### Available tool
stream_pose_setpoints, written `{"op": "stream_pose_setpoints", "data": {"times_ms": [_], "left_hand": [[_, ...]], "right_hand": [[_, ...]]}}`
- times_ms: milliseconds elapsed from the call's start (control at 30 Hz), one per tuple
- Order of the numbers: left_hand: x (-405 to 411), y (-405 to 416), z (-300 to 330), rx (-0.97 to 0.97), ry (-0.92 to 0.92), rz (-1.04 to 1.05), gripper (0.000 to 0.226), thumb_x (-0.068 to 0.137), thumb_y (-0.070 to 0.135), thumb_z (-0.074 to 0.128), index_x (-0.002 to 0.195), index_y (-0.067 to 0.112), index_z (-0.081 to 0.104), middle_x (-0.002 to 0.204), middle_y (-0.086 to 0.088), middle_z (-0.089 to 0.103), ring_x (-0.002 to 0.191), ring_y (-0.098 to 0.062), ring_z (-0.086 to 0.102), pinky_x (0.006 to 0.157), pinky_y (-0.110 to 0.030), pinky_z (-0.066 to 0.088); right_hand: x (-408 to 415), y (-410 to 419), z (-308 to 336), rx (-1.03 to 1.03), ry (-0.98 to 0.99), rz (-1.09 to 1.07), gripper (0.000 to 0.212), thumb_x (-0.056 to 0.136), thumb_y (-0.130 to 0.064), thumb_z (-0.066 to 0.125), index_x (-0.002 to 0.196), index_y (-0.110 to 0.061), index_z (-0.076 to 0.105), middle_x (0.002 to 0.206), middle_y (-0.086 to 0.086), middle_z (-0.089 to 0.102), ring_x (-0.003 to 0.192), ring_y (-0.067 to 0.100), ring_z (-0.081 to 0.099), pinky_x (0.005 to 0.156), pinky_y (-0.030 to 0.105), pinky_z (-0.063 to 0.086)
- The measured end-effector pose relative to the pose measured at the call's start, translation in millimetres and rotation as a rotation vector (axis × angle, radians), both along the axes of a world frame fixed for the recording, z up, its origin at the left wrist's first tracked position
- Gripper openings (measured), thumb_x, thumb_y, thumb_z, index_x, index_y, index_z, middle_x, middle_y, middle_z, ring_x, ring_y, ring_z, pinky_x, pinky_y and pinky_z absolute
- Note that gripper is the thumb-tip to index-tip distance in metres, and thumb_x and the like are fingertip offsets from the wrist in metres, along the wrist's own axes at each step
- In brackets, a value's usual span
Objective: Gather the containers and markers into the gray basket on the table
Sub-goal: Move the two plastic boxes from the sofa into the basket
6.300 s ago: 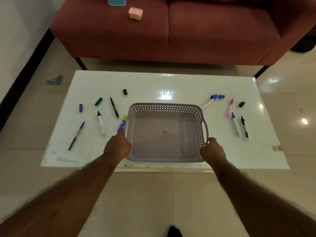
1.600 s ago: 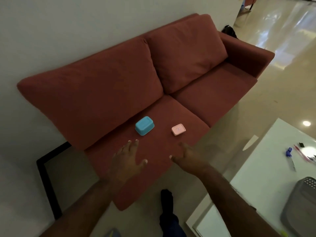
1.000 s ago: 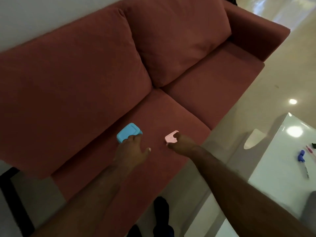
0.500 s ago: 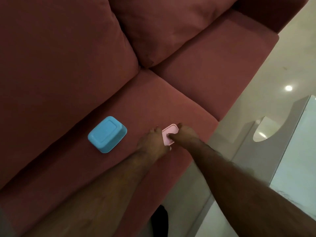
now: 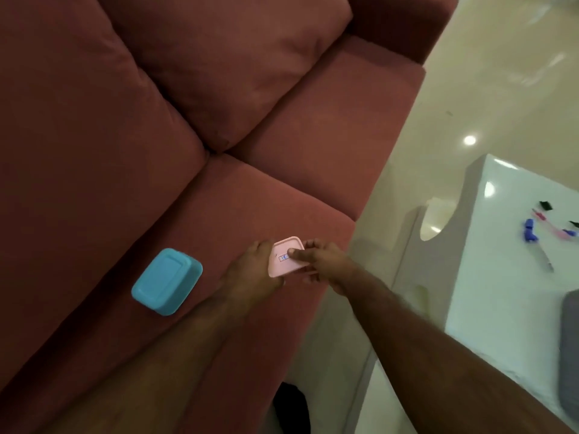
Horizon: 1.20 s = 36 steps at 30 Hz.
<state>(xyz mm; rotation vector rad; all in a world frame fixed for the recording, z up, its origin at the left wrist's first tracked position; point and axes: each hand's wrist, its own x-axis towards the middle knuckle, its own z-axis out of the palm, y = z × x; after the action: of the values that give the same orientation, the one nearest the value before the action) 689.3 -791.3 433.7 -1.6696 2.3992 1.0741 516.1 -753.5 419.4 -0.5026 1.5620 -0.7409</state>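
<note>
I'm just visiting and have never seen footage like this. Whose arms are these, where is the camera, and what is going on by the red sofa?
No machine here: a person wears a wide-angle camera on the head, so you look down along their own two bare arms. Both hands meet on a small pink container over the red sofa seat: the left hand grips its left edge, and the right hand pinches it with the thumb on the lid. A blue container lies on the seat to the left, untouched. At the right edge is a white table with a few markers and a corner of the gray basket.
</note>
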Motion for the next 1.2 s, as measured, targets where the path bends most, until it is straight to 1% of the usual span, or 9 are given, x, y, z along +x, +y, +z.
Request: {"op": "stream_pose_setpoints", "data": {"times_ms": [100,200,433,533,667,800,1000,1100,1200], "left_hand": [[4,11,39,-0.013,0.006,-0.114,0.088,0.070,0.045,0.077,0.146,0.027,0.035,0.143,0.003,0.042,0.129,-0.021,0.047,0.101,-0.038,0.044],[7,27,76,-0.112,0.022,-0.190,0.085,0.079,0.054,0.069,0.149,0.020,0.034,0.150,-0.003,0.039,0.138,-0.022,0.038,0.111,-0.034,0.035],[-33,82,164,-0.276,0.101,-0.214,0.063,0.084,0.041,0.068,0.137,0.011,0.051,0.135,-0.014,0.054,0.124,-0.033,0.051,0.103,-0.040,0.042],[-61,114,190,-0.267,0.105,-0.265,0.063,0.085,0.039,0.068,0.137,0.008,0.051,0.135,-0.018,0.054,0.125,-0.035,0.050,0.104,-0.040,0.040],[-106,156,211,-0.266,0.087,-0.363,0.069,0.079,0.053,0.056,0.133,0.009,0.053,0.131,-0.017,0.057,0.121,-0.034,0.053,0.100,-0.039,0.043],[-158,192,206,-0.295,0.061,-0.440,0.080,0.074,0.065,0.039,0.133,0.013,0.051,0.132,-0.013,0.057,0.120,-0.034,0.054,0.099,-0.040,0.044],[-239,275,191,-0.247,0.067,-0.468,0.070,0.080,0.057,0.055,0.137,0.016,0.048,0.136,-0.011,0.055,0.119,-0.034,0.055,0.097,-0.039,0.045],[-280,315,171,-0.177,0.102,-0.444,0.067,0.084,0.053,0.059,0.139,0.018,0.046,0.141,-0.007,0.051,0.125,-0.029,0.051,0.100,-0.037,0.042],[-323,343,151,-0.177,0.105,-0.464,0.063,0.088,0.050,0.058,0.142,0.021,0.042,0.144,-0.001,0.047,0.131,-0.022,0.045,0.105,-0.036,0.040]], "right_hand": [[-13,24,29,-0.041,-0.055,-0.095,0.020,0.088,-0.026,0.073,0.099,-0.017,0.060,0.098,0.015,0.072,0.073,0.025,0.067,0.056,0.028,0.045],[-31,59,65,-0.058,-0.068,-0.215,0.017,0.091,-0.027,0.068,0.101,-0.019,0.057,0.098,0.010,0.072,0.077,0.024,0.068,0.065,0.031,0.052],[-76,167,150,-0.076,0.050,-0.445,0.023,0.093,-0.032,0.066,0.102,-0.014,0.056,0.097,0.006,0.071,0.084,0.025,0.066,0.077,0.041,0.054],[-90,209,176,-0.097,0.056,-0.522,0.024,0.093,-0.031,0.066,0.106,-0.012,0.058,0.097,0.008,0.070,0.084,0.027,0.065,0.073,0.039,0.054],[-118,265,198,-0.141,0.037,-0.625,0.024,0.091,-0.033,0.068,0.103,-0.013,0.061,0.097,0.009,0.070,0.084,0.027,0.065,0.070,0.037,0.055],[-160,321,200,-0.160,0.011,-0.742,0.021,0.092,-0.030,0.068,0.101,-0.013,0.061,0.094,0.008,0.067,0.079,0.025,0.063,0.068,0.035,0.054],[-252,416,166,-0.131,-0.024,-0.853,0.012,0.097,-0.026,0.061,0.105,-0.017,0.062,0.090,0.003,0.065,0.080,0.022,0.060,0.072,0.034,0.052],[-302,459,136,-0.097,-0.060,-0.943,0.007,0.098,-0.021,0.059,0.101,-0.015,0.061,0.092,0.008,0.064,0.078,0.023,0.059,0.068,0.035,0.050],[-352,489,104,-0.060,-0.032,-1.031,0.014,0.097,-0.015,0.059,0.110,-0.009,0.058,0.100,0.015,0.063,0.076,0.025,0.059,0.065,0.035,0.050]]}}
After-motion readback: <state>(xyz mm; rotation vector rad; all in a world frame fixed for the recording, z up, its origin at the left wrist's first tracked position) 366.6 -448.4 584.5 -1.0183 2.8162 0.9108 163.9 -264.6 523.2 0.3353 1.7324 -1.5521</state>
